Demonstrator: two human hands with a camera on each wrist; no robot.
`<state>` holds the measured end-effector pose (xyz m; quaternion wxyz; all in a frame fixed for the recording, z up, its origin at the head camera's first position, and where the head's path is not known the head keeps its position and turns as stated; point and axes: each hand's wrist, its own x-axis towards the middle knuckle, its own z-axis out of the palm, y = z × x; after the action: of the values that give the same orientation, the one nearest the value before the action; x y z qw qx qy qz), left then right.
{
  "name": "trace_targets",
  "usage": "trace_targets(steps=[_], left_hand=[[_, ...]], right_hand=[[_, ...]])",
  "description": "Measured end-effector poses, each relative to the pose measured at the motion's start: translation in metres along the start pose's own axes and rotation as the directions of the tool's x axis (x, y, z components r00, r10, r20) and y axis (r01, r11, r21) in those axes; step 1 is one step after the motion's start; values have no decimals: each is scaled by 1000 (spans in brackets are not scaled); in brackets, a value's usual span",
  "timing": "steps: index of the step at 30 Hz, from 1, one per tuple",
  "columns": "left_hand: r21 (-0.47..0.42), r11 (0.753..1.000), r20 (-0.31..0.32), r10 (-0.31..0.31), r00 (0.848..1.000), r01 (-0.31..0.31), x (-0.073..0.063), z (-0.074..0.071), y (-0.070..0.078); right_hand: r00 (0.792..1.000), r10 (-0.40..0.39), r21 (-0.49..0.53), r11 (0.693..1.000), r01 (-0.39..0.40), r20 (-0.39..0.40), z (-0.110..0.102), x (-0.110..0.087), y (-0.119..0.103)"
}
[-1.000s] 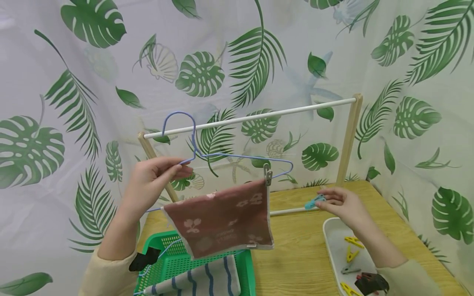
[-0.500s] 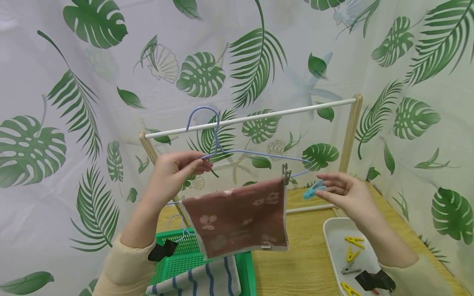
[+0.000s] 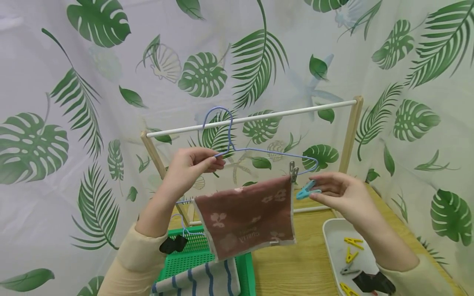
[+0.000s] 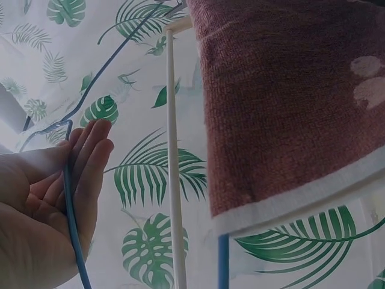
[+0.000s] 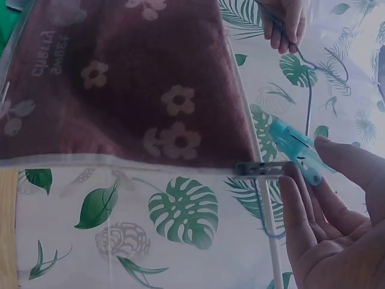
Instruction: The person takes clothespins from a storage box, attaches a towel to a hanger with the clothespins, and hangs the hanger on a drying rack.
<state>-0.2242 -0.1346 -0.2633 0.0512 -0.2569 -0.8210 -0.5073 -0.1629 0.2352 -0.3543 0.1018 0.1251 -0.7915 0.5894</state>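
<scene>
My left hand [image 3: 190, 166] pinches a blue wire clothes hanger [image 3: 272, 152] just below its hook, on the left shoulder. Over the hanger's lower bar drapes a reddish-brown towel [image 3: 246, 220] with pale flowers and a white edge. A grey clothespin [image 3: 293, 172] clips the towel's top right corner to the bar. Between thumb and fingers, my right hand [image 3: 342, 195] holds a turquoise clothespin [image 3: 305, 191], close to that corner. In the right wrist view the turquoise clothespin [image 5: 298, 150] is apart from the towel. The hook overlaps the rack's rod in sight; contact cannot be told.
A wooden rack with a white rod [image 3: 296, 112] stands behind the hanger. Front left, a green basket [image 3: 247, 271] holds a striped cloth [image 3: 200, 281] and another hanger [image 3: 190, 231]. At right, a white tray [image 3: 329, 242] holds yellow and grey clothespins.
My left hand has carried the hanger and towel to the right. The right hand has moved slightly left and up with the turquoise clothespin, so the two are now closer together.
</scene>
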Motion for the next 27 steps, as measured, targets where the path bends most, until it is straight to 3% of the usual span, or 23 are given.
trace_targets(steps=[7, 15, 20, 27], left_hand=[[-40, 998, 41, -40, 998, 42, 10, 13, 0], [-96, 994, 55, -44, 998, 49, 19, 26, 1], [-83, 995, 67, -41, 997, 46, 21, 32, 3], [-52, 998, 85, -27, 996, 32, 24, 40, 8]], right_hand=[[999, -1, 24, 1000, 0, 45, 6, -1, -8], [996, -31, 21, 999, 29, 87, 26, 5, -19], [989, -84, 61, 995, 77, 119, 44, 13, -20], [991, -66, 85, 995, 56, 119, 67, 21, -22]])
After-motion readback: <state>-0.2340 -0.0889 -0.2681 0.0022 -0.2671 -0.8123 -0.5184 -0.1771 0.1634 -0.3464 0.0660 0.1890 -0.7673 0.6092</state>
